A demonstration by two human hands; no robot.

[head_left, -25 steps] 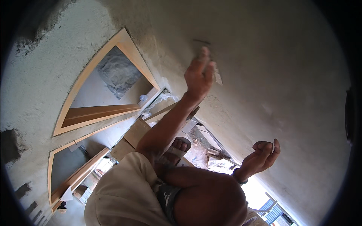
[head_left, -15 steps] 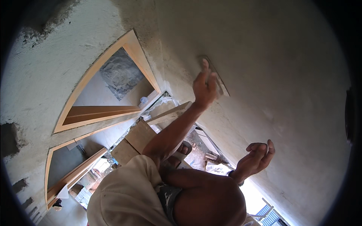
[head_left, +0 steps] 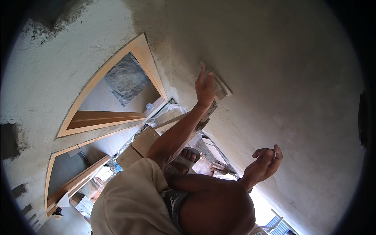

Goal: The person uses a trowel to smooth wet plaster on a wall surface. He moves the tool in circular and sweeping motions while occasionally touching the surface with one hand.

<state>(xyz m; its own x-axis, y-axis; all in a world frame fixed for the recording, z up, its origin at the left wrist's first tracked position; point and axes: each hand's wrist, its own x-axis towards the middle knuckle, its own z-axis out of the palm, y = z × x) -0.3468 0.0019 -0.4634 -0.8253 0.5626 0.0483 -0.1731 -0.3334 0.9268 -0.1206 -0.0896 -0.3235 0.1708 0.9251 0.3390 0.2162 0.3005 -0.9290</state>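
Pressed flat against the grey plastered wall [head_left: 282, 90] is a plastering trowel [head_left: 222, 87]. My left hand [head_left: 205, 88] is closed around its handle, mostly hiding the grip, while one finger points up along the tool. That arm reaches up from a light sleeve, near the corner where two walls meet. Lower and to the right, my right hand [head_left: 261, 166] is held near the same wall, with a dark band at the wrist. Its fingers are loosely bent and apart, with nothing visible in them.
At the left, a rough wall [head_left: 35, 86] holds a wooden frame [head_left: 94, 74] around an opening, with a second wooden frame [head_left: 49, 176] below. Boards [head_left: 143, 143] lie beneath my left arm, beside a sandalled foot [head_left: 189, 155]. My bent bare knee [head_left: 219, 207] fills the lower middle.
My left hand has slid the trowel a short way left along the wall. My right hand has barely shifted.
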